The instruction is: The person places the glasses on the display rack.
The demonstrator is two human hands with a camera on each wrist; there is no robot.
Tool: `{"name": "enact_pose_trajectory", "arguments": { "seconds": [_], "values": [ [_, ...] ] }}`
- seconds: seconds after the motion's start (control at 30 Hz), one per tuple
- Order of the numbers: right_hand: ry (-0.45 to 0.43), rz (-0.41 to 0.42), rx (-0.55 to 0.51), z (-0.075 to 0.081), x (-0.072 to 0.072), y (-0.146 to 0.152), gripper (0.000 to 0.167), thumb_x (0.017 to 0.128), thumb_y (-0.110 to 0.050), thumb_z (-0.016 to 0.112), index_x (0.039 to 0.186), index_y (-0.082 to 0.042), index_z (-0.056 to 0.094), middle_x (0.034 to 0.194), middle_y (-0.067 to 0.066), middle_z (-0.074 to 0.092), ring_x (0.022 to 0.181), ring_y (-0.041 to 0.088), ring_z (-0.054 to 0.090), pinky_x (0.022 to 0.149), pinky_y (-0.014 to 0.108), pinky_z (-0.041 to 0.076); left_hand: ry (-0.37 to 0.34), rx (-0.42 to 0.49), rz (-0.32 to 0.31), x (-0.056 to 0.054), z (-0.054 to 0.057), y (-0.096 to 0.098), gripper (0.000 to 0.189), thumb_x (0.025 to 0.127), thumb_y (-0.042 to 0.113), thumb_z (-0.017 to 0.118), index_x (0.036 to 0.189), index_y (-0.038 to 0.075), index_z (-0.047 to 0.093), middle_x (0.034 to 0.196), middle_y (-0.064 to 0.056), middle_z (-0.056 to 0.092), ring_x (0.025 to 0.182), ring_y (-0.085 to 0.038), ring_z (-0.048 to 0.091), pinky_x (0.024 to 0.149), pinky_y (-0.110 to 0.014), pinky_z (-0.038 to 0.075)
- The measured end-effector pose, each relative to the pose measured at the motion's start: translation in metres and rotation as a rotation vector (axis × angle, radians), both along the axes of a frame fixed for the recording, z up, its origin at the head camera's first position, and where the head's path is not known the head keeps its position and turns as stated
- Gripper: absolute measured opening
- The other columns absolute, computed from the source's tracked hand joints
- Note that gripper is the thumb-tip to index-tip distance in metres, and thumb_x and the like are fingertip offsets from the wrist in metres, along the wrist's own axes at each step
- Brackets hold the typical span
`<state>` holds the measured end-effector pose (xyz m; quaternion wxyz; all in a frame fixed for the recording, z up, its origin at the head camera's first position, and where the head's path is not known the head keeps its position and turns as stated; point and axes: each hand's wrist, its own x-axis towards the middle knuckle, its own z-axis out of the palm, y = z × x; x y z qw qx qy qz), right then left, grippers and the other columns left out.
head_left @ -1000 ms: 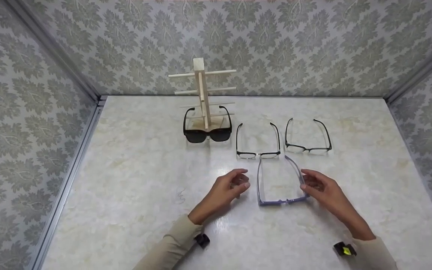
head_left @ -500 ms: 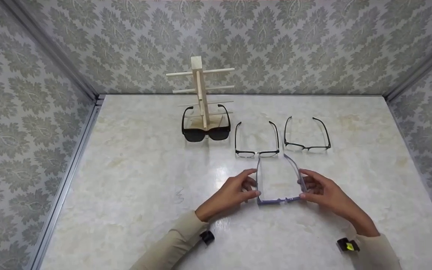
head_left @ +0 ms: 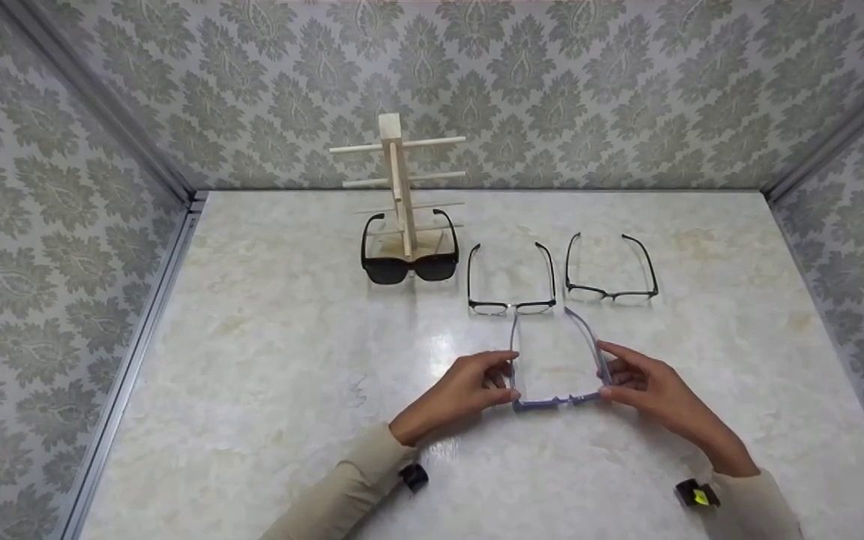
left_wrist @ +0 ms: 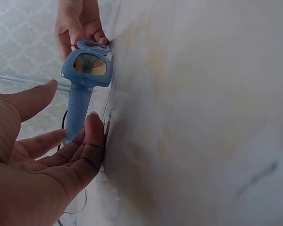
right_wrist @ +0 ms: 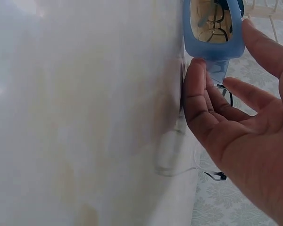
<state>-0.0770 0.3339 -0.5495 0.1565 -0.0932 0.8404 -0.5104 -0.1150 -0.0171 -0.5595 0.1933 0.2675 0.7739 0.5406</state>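
Blue-framed eyeglasses (head_left: pixel 541 403) stand on the table with temples unfolded and pointing away from me. Beside their left temple is my left hand (head_left: pixel 469 386), with index fingertip and thumb tip right at the frame in the head view. The left wrist view shows a small gap between that thumb (left_wrist: pixel 40 99) and the blue frame (left_wrist: pixel 80 106), while the fingers lie along the temple. My right hand (head_left: pixel 646 379) holds the right side near the hinge, its thumb at the frame edge and fingers (right_wrist: pixel 198 89) curled by the temple.
Two dark-framed pairs of glasses, a nearer pair (head_left: pixel 511 306) and a farther pair (head_left: pixel 612 295), lie behind the blue ones. Black sunglasses (head_left: pixel 409 268) rest at the foot of a wooden display rack (head_left: pixel 400 180). Patterned walls (head_left: pixel 552 97) border the table (head_left: pixel 267 360).
My left hand has moved right, up to the blue eyeglasses' left temple. My right hand has shifted slightly left, its fingers coming round the right temple. The other glasses stay put.
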Motion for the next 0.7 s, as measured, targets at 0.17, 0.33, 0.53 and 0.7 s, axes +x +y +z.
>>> {"name": "enact_pose_trajectory", "arguments": {
  "seconds": [0.17, 0.33, 0.53, 0.7],
  "values": [
    [-0.003, -0.018, 0.017, 0.001, 0.005, -0.002, 0.076, 0.1, -0.019, 0.085, 0.166, -0.008, 0.049, 0.128, 0.018, 0.07, 0.11, 0.02, 0.07, 0.091, 0.022, 0.06, 0.0, 0.053, 0.013, 0.004, 0.0, 0.0, 0.061, 0.097, 0.002, 0.084, 0.15, -0.012, 0.059, 0.119, -0.024, 0.071, 0.102, -0.037, 0.074, 0.092, -0.036, 0.063],
    [-0.006, -0.042, -0.049, 0.004, 0.011, -0.003, 0.075, 0.099, -0.014, 0.085, 0.165, -0.006, 0.049, 0.127, 0.021, 0.069, 0.108, 0.017, 0.071, 0.087, 0.025, 0.063, 0.006, 0.062, 0.013, 0.009, 0.004, 0.001, 0.072, 0.096, 0.008, 0.087, 0.157, -0.008, 0.053, 0.123, -0.024, 0.068, 0.106, -0.036, 0.073, 0.094, -0.04, 0.063],
    [-0.007, -0.08, -0.116, 0.014, 0.014, -0.005, 0.074, 0.1, -0.011, 0.084, 0.165, -0.008, 0.05, 0.128, 0.023, 0.068, 0.109, 0.02, 0.072, 0.086, 0.027, 0.064, -0.032, 0.105, 0.022, 0.012, 0.011, 0.0, 0.083, 0.096, 0.007, 0.087, 0.165, -0.004, 0.043, 0.135, -0.025, 0.063, 0.113, -0.035, 0.072, 0.094, -0.035, 0.064],
    [0.036, -0.086, -0.145, 0.023, 0.013, -0.008, 0.073, 0.1, -0.008, 0.083, 0.165, -0.008, 0.05, 0.127, 0.025, 0.068, 0.11, 0.026, 0.074, 0.087, 0.026, 0.064, -0.082, 0.182, 0.066, 0.013, 0.019, -0.001, 0.086, 0.094, -0.001, 0.086, 0.166, -0.006, 0.04, 0.137, -0.029, 0.063, 0.113, -0.04, 0.073, 0.092, -0.033, 0.065]
  ]
}}
